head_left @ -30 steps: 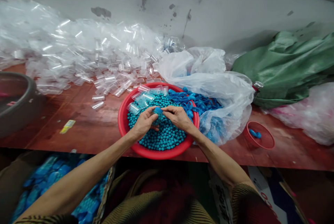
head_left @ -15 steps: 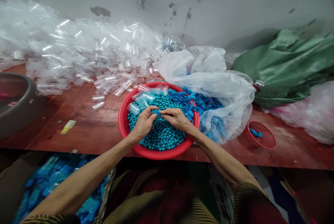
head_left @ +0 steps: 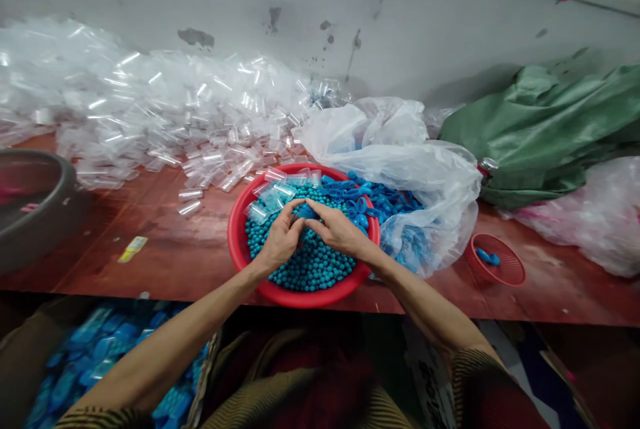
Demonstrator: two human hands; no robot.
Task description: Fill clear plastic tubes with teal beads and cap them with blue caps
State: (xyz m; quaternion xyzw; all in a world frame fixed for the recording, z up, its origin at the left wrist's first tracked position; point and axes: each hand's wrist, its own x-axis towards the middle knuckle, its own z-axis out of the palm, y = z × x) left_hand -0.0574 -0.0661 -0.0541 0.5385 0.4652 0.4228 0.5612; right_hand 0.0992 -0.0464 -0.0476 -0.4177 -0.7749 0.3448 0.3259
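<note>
Over a red basin (head_left: 242, 242) filled with small blue beads (head_left: 313, 269), my left hand (head_left: 281, 237) and my right hand (head_left: 340, 232) meet. Their fingers close together around a blue plastic piece (head_left: 307, 211), partly covered by the fingers; its exact kind cannot be made out. Clear plastic tubes (head_left: 274, 194) lie on the beads at the basin's back left. Blue plastic caps with loops (head_left: 357, 205) rest at its right rim and spill beyond it.
Clear tubes (head_left: 210, 122) are heaped at the back left. A white plastic bag (head_left: 435, 175) with blue parts lies right of the basin. A small red basket (head_left: 500, 269), a green sack (head_left: 545, 142) and a grey tub (head_left: 65, 202) stand about. Blue filled pieces (head_left: 100, 349) sit below the table.
The fingers of both hands have drawn closer around the blue piece, and the right fingers now cover more of it. The whole view has shifted slightly.
</note>
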